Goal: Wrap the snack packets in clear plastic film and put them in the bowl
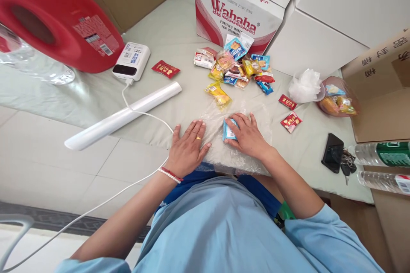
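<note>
The grip of the right hand [248,136] lies flat, fingers spread over a blue packet [229,130] inside a clear plastic bag [237,153] on the counter [179,42], while the left hand [188,147] presses open-palmed on the bag's edge, holding nothing.

Pale grey-green desk [166,30], blue-and-white snack packet [229,130] under right hand [248,136], clear plastic bag [237,153], red jug [60,21], white power bank [132,60], red-and-white Wahaha carton [237,13], red sachets [165,68], gold ring on left hand [187,147]

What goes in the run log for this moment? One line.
left hand: flat on clear bag | right hand: on blue packet | snack pile: behind
</note>
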Demonstrator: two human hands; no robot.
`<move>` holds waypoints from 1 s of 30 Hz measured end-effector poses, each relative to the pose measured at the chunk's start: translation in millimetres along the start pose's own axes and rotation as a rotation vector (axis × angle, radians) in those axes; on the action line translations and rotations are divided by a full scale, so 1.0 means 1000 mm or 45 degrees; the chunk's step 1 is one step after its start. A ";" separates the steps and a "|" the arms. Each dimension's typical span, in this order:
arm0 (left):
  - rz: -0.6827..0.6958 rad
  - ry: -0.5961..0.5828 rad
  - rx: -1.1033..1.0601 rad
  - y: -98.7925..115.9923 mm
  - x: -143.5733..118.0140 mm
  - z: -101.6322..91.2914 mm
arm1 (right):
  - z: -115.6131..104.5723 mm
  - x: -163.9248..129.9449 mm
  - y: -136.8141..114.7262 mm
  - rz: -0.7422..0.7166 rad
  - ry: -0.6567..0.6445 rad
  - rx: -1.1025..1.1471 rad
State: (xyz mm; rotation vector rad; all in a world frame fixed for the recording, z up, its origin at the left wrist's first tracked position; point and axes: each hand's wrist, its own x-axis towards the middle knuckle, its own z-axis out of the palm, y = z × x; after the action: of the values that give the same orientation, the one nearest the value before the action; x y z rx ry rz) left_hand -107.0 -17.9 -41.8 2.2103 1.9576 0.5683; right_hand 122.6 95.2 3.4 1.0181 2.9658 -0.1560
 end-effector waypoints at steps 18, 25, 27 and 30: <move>0.097 0.041 0.023 -0.019 -0.011 -0.012 | -0.006 -0.013 -0.004 0.192 0.036 0.136; 0.061 0.006 0.063 -0.016 -0.012 -0.011 | -0.011 -0.015 0.004 0.146 0.101 0.128; 0.054 0.043 0.069 -0.016 -0.013 -0.012 | -0.008 -0.012 0.003 0.137 0.108 0.132; 0.077 0.155 0.073 -0.017 -0.015 -0.015 | -0.003 -0.010 0.002 0.131 0.087 0.164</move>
State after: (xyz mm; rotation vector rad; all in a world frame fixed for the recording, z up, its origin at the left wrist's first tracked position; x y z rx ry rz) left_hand -129.3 -32.5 -36.9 2.3279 1.9943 0.6781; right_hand 131.5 90.7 6.7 1.2108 2.9890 -0.3209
